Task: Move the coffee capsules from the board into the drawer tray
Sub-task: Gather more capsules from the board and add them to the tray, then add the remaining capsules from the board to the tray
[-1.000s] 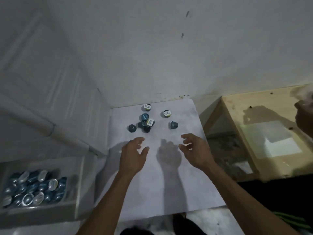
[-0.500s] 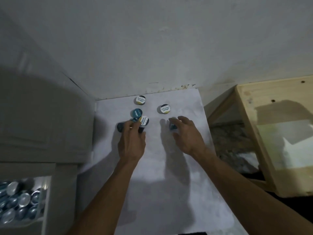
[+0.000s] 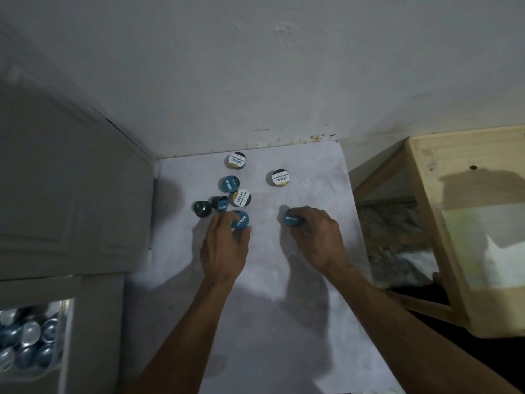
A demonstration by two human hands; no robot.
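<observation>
in the head view both hands, empty and reaching a second ago, have closed in: the left hand (image 3: 224, 245) fingers pinch a blue capsule (image 3: 240, 220), the right hand (image 3: 315, 237) grips another (image 3: 292, 218), five capsules wait on the board (image 3: 284, 322), drawer tray (image 3: 31, 336) at lower left.

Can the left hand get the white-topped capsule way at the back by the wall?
Probably not right now: the left hand already grips a blue capsule, and other capsules sit between it and that white-topped capsule. Once emptied, it could reach over them.
</observation>
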